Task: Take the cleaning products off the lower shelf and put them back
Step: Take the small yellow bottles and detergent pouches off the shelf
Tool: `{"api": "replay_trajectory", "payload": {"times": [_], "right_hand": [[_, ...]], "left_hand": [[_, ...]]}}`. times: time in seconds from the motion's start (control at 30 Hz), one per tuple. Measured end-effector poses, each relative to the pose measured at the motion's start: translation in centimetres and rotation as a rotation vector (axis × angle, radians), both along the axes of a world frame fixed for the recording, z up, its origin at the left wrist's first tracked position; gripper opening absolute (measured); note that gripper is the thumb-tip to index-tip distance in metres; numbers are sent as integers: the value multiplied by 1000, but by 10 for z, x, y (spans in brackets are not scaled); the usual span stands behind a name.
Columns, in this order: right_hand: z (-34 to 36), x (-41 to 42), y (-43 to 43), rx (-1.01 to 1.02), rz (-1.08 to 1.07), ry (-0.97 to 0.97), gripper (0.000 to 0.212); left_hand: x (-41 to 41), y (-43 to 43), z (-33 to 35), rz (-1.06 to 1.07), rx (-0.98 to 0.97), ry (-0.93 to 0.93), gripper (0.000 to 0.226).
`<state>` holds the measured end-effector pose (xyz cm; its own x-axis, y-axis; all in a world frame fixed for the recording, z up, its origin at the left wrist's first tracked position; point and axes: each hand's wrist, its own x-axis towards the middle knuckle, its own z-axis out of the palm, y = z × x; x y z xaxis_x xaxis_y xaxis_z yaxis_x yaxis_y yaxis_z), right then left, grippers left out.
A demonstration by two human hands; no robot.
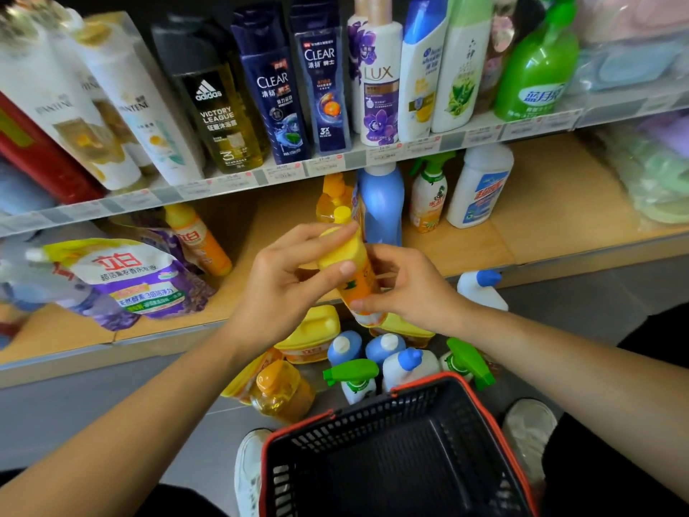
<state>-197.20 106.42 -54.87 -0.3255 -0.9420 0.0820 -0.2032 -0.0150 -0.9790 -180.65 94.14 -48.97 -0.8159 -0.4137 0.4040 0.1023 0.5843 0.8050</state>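
The orange detergent bottle (359,283) with its yellow cap is up in the air, held between both hands in front of the lower shelf (559,203), tilted so the cap leans up and to the left. The left hand (283,289) wraps round the cap end, fingers curled over the top and thumb pressed on the near side. The right hand (406,289) pinches the lower body of the bottle between thumb and fingers.

Just behind it on the wooden shelf stand a yellow jug (332,197), a tall blue bottle (382,203), a spray bottle with a green trigger (428,195) and a white bottle (481,188). Further left, another orange bottle (203,242) leans back, and a purple-and-white refill pouch (126,281) lies near the shelf's front edge.

Below the hands, a cluster of products sits on the grey floor: yellow tubs (309,337), white bottles with blue caps (408,363), two green-trigger sprayers (354,378) and an amber jug (279,395). A black shopping basket with a red rim (481,408) stands nearest the person, between two white shoes (248,475). Shampoo bottles (268,87) line the upper shelf (481,138).
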Motion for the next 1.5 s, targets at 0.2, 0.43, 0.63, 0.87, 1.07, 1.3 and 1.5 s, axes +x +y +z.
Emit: {"api": "replay_trajectory", "payload": {"times": [0.2, 0.43, 0.63, 0.87, 1.07, 1.3, 1.5], "right_hand": [[3, 4, -1, -20, 25, -54, 61], [7, 8, -4, -52, 46, -71, 60], [4, 7, -3, -20, 57, -89, 57], [2, 4, -2, 6, 58, -121, 55], [3, 5, -4, -11, 49, -138, 52], [8, 10, -3, 31, 131, -75, 42], [1, 15, 3, 88, 149, -36, 53]], "left_hand": [[7, 1, 1, 27, -111, 122, 33], [7, 7, 4, 139, 233, 176, 27], [5, -3, 9, 143, 627, 95, 10], [6, -12, 3, 111, 651, 14, 22], [7, -18, 0, 57, 709, -143, 43], [1, -16, 2, 120, 742, -208, 26], [1, -19, -4, 271, 663, -176, 27]]}}
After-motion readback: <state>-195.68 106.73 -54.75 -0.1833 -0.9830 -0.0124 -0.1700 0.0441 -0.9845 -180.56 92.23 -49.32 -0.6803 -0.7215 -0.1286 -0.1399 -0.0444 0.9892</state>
